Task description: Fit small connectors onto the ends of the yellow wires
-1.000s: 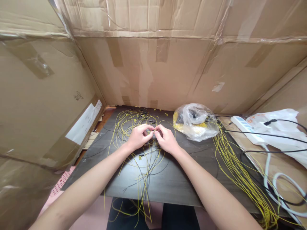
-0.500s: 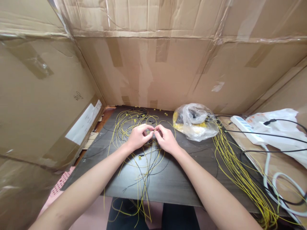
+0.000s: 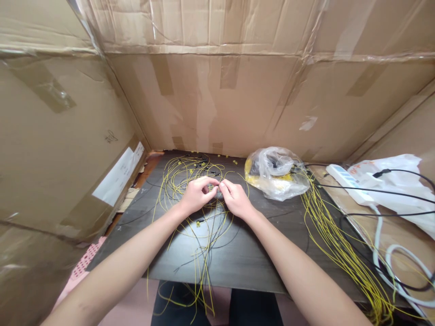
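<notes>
Hands [image 3: 198, 195] pinch wire [image 3: 218, 185], seemingly lying crosswise.

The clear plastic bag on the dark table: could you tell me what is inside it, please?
Through the clear plastic bag, yellow pieces show low down and dark pieces higher up. The crumpled, glaring film hides their exact shape and number.

taped cardboard walls [image 3: 217, 90] around a dark wooden table [image 3: 238, 258], pink floor [image 3: 136, 308] below
</notes>
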`<action>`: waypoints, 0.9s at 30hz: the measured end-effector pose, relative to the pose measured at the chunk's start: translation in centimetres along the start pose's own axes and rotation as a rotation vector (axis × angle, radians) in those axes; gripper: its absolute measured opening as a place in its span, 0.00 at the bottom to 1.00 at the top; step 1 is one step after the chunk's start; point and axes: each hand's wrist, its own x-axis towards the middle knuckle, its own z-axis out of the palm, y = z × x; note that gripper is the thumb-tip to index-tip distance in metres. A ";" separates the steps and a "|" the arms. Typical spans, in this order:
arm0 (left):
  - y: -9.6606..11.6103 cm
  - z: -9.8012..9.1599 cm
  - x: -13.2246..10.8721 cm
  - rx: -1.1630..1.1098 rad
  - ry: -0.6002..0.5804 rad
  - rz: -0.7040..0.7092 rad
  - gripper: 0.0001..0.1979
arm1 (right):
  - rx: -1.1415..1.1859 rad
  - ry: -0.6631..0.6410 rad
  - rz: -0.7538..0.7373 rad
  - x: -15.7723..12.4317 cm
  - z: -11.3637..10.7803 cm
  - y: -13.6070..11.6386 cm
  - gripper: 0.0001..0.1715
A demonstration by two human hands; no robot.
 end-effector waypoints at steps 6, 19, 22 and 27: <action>0.1 0.0 0.0 -0.003 0.014 0.003 0.05 | 0.029 -0.008 0.003 0.0 0.1 0.0 0.22; -0.3 0.1 0.2 -0.151 0.025 -0.201 0.07 | 0.013 0.062 -0.034 0.1 -0.1 -0.1 0.12; -0.3 0.1 0.3 -0.177 0.030 -0.241 0.08 | 0.018 0.066 -0.032 0.2 0.0 0.2 0.11; 0.1 0.0 0.4 -0.182 0.023 -0.272 0.08 | -0.012 0.088 -0.023 0.2 0.1 0.4 0.08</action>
